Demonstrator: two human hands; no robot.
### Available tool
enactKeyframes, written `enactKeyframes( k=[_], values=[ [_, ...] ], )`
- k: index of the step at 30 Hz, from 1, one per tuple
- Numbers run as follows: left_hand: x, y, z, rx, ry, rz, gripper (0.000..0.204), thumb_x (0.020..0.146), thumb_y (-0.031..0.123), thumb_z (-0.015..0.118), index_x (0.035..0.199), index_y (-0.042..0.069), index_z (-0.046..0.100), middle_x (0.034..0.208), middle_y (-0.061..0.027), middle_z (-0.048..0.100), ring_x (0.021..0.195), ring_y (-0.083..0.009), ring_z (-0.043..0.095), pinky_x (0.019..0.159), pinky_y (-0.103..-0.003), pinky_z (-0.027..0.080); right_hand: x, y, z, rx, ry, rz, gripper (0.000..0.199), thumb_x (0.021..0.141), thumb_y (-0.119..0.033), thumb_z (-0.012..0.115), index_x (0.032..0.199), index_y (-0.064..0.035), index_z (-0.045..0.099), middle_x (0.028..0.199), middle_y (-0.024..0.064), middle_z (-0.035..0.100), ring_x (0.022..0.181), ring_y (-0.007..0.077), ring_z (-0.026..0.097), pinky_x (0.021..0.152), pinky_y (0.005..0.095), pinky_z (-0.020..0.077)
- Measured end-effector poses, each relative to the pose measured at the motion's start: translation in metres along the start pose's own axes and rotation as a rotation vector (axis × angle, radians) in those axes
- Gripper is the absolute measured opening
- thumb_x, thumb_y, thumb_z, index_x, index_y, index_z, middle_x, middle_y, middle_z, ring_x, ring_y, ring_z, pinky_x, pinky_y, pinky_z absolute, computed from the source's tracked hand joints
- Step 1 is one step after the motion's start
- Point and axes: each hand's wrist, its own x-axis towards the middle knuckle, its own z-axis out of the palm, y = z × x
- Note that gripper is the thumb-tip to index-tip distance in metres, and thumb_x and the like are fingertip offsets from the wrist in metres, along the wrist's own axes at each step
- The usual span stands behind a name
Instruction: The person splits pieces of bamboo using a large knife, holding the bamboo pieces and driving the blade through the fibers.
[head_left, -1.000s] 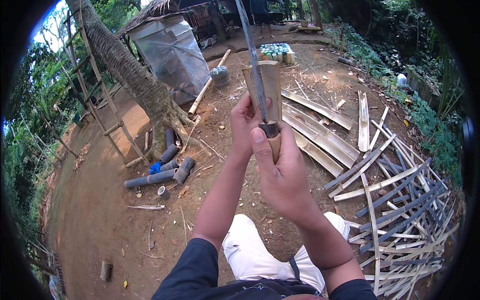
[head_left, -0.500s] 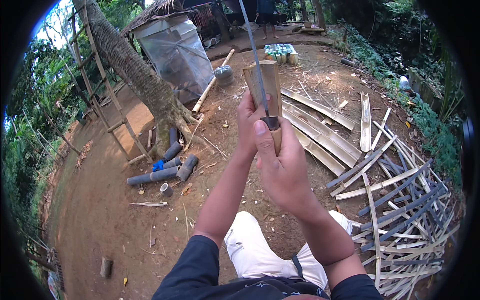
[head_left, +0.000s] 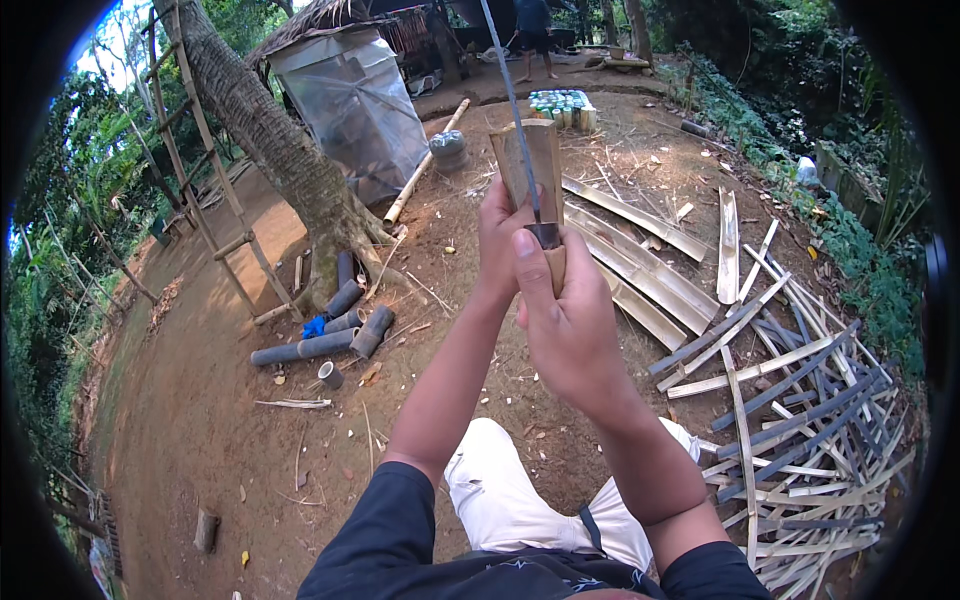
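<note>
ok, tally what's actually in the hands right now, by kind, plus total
Bamboo slat, held upright by the left hand: 1
Long-bladed knife, gripped by the right hand, blade against the slat: 1
Total: 2

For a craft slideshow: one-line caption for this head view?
Right hand sets a long blade into a bamboo slat steadied by the left hand, split strips alongside.
</note>
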Motion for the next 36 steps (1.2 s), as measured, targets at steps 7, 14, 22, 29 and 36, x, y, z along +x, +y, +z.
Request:
enactKeyframes(
  k=[7,14,22,29,36],
  values=[
    [0.001,-0.004,-0.005,-0.022,0.012,-0.003,0.011,0.097,0.010,0.060,0.107,0.005,0.057,0.088,0.0009,0.060,0.073,-0.0050,0.054,0.063,-0.024,0.045,0.000,-0.001,0.003,0.041,-0.017,-0.016,0.054,0.103,-0.046,0.052,0.112,0.0067,0.056,0.086,0.0221,0.067,0.083,0.0352,0.069,0.076,0.0431,0.0516],
    [0.001,-0.007,-0.005,0.001,-0.002,-0.002,0.012,0.097,0.010,0.060,0.107,0.005,0.057,0.089,0.0009,0.060,0.075,-0.0050,0.054,0.064,-0.024,0.046,0.002,-0.002,0.005,0.032,-0.004,0.005,0.050,0.104,-0.044,0.051,0.113,0.0043,0.056,0.081,0.0133,0.062,0.076,0.0233,0.062,0.068,0.0356,0.0473],
    [-0.001,-0.005,-0.008,-0.005,0.010,-0.024,0.012,0.097,0.009,0.060,0.108,0.005,0.057,0.088,0.0005,0.061,0.074,-0.0058,0.055,0.064,-0.024,0.046,0.000,-0.007,0.005,-0.013,-0.012,-0.001,0.053,0.103,-0.044,0.053,0.113,0.0073,0.056,0.088,0.0222,0.067,0.084,0.0333,0.069,0.077,0.0432,0.0518],
    [-0.002,-0.003,-0.009,-0.008,0.008,-0.029,0.009,0.102,0.010,0.057,0.109,0.004,0.056,0.089,-0.0010,0.062,0.075,-0.0064,0.057,0.066,-0.025,0.048,0.003,-0.007,0.004,0.068,-0.008,-0.017,0.052,0.103,-0.044,0.054,0.111,0.0075,0.056,0.084,0.0196,0.067,0.079,0.0274,0.068,0.072,0.0395,0.0522],
    [-0.004,-0.001,-0.009,-0.052,0.011,-0.049,0.011,0.102,0.010,0.057,0.111,0.004,0.057,0.091,-0.0003,0.063,0.077,-0.0059,0.057,0.067,-0.025,0.049,0.004,-0.004,0.008,0.081,-0.011,-0.023,0.038,0.106,-0.041,0.050,0.105,-0.0030,0.054,0.064,-0.0041,0.052,0.053,0.0016,0.047,0.047,0.0201,0.0367]
  ],
)
